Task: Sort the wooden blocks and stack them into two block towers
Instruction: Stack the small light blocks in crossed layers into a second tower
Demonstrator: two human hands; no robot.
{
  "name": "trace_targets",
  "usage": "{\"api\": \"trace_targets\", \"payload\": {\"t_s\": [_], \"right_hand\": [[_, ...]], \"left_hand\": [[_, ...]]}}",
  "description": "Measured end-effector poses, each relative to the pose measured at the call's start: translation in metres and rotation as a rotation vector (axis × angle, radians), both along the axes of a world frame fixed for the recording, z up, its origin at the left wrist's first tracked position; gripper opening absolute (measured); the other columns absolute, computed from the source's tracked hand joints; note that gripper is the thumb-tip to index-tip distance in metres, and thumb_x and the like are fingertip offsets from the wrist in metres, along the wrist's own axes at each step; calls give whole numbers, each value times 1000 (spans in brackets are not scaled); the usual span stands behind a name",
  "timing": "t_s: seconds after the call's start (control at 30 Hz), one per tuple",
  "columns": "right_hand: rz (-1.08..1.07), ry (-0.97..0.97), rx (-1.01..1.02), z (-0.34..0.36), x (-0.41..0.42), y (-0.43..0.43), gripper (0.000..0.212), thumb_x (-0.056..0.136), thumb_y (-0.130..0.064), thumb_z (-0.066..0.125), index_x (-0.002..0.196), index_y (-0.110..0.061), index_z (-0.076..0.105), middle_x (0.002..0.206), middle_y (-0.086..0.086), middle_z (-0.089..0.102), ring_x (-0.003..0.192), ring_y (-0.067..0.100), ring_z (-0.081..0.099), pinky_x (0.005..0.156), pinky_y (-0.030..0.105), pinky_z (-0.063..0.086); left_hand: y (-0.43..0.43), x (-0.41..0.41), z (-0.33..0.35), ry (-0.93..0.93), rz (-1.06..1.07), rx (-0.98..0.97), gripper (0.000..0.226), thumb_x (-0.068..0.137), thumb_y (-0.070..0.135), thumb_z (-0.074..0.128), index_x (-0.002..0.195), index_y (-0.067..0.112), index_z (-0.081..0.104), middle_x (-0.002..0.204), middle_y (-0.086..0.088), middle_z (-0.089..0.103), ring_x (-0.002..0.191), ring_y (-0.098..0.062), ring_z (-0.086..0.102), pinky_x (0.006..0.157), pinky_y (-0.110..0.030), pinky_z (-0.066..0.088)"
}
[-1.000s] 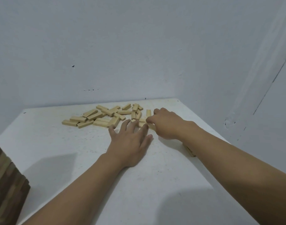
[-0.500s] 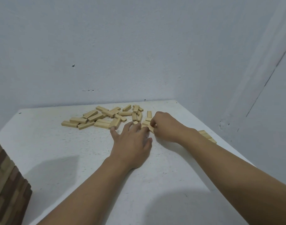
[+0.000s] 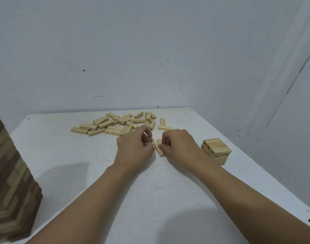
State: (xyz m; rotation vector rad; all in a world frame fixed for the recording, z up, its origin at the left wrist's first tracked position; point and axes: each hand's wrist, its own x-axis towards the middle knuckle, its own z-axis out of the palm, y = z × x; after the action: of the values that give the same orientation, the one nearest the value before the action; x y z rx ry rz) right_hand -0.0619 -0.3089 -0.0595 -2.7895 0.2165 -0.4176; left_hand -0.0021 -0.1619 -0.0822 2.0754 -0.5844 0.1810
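Note:
Several light wooden blocks [image 3: 113, 125] lie scattered at the far middle of the white table [image 3: 62, 155]. My left hand [image 3: 135, 148] and my right hand [image 3: 179, 147] meet just in front of that pile. Between them they pinch a few light blocks [image 3: 158, 148] lying side by side on the table, fingers curled on the blocks' ends. A short tower of light blocks [image 3: 216, 150] stands at the right, just beyond my right wrist. A tall tower of mixed brown and light blocks [image 3: 8, 182] rises at the left edge of the view.
Pale walls close the table in at the back and on the right. The table's right edge runs diagonally just past the short tower. Bare table top lies between the tall tower and my arms.
Both hands have drawn back toward me from the pile, and my left hand went from flat to curled. The view shifted, bringing the short tower at the right into sight.

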Motion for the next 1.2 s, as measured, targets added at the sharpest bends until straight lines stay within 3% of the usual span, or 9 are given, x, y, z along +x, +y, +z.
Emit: {"api": "trace_targets", "payload": {"t_s": [0.1, 0.2, 0.3, 0.47, 0.57, 0.73, 0.93, 1.1, 1.2], "right_hand": [[26, -33, -39, -4, -7, 5, 20, 99, -36, 62, 94, -17, 65, 90, -2, 64, 86, 21, 60, 73, 37, 50], [42, -44, -54, -8, -10, 6, 25, 103, -40, 55, 106, -17, 66, 96, -2, 60, 90, 20, 57, 74, 36, 48], [24, -58, -43, -14, -11, 5, 33, 103, -41, 54, 90, -13, 66, 85, 0, 59, 80, 20, 56, 67, 35, 44], [26, -109, 97, -17, -13, 2, 30, 99, -40, 63, 98, -13, 74, 78, 1, 65, 76, 18, 59, 73, 40, 52], [43, -120, 160, -17, -16, -1, 30, 98, -39, 66, 100, -10, 76, 79, 4, 68, 76, 18, 61, 75, 41, 53], [83, -97, 220, -18, -20, -5, 32, 97, -36, 67, 99, -5, 75, 84, 4, 69, 81, 21, 61, 79, 44, 52], [128, -85, 291, -13, -28, -14, 20, 98, -22, 62, 93, -13, 79, 87, 3, 73, 85, 21, 66, 78, 40, 54], [173, -21, 285, -12, -31, -17, 43, 95, -23, 63, 138, -27, 63, 120, -13, 58, 101, 3, 57, 76, 10, 39], [209, 85, 204, -11, -33, -15, 60, 93, -29, 63, 151, -29, 49, 139, -15, 51, 126, 3, 45, 94, 15, 36]], "left_hand": [[3, 0, 2, 57, -60, -50, 20, 66, 25, 54, 82, 29, 65, 80, 11, 71, 82, -4, 66, 86, -36, 55], [9, 1, 5, 106, -135, -44, 24, 65, 29, 57, 86, 29, 69, 87, 10, 71, 85, -3, 65, 78, -19, 51], [20, 4, 7, 133, -229, -6, 33, 65, 28, 62, 97, 32, 71, 99, 13, 69, 93, 4, 63, 74, -6, 44], [25, 8, 8, 167, -299, 128, 63, 72, 28, 73, 128, 49, 54, 128, 19, 46, 109, 12, 55, 84, -16, 45], [27, 10, 10, 186, -323, 190, 82, 73, 25, 86, 139, 50, 45, 134, 18, 47, 117, 11, 50, 90, -20, 46], [28, 13, 7, 162, -308, 180, 89, 63, 45, 95, 139, 48, 50, 122, 23, 60, 113, 10, 55, 92, -17, 42], [29, 15, 4, 151, -305, 142, 84, 60, 47, 96, 134, 48, 56, 119, 19, 65, 111, 6, 58, 89, -19, 43], [37, 20, 12, 183, -383, 207, 87, 66, 38, 95, 139, 52, 51, 128, 20, 61, 115, 6, 56, 98, -19, 43], [41, 21, 14, 184, -406, 227, 75, 73, 28, 92, 136, 50, 57, 129, 19, 62, 116, 0, 56, 104, -26, 46]]}}
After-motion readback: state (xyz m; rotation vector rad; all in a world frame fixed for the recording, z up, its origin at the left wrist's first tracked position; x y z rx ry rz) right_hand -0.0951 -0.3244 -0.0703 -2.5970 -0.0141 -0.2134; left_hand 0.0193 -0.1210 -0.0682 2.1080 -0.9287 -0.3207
